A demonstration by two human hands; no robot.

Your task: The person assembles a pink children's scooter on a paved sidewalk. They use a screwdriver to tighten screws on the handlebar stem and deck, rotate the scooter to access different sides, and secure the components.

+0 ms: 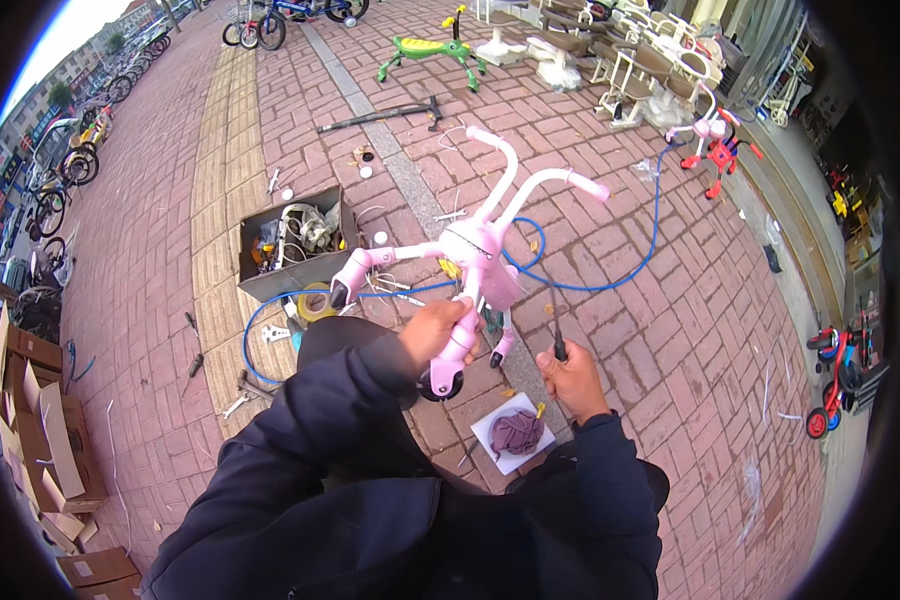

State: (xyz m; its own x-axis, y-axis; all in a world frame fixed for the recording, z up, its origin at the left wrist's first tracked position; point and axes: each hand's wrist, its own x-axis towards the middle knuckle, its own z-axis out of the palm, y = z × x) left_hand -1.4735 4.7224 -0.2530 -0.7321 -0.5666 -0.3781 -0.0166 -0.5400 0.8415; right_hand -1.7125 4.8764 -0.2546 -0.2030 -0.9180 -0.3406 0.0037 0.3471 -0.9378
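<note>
A pink ride-on toy (470,243) with two upright handlebar arms and small caster wheels is raised in front of me. My left hand (436,331) is wrapped round its near leg, just above the black wheel. In my right hand (574,383) is a screwdriver (560,347) with a black handle, its thin shaft pointing up and away beside the toy. The tip is too faint to make out, and I cannot tell whether it touches anything. Below, between my knees, a white square tray (512,465) holds a crumpled purple cloth (517,432).
A grey toolbox (295,278) with mixed parts stands on the brick paving at left, near a roll of tape (316,303). A blue hose (610,288) loops across the ground. Farther off are a hand pump (380,115), a green ride-on toy (425,48) and cardboard boxes (55,430).
</note>
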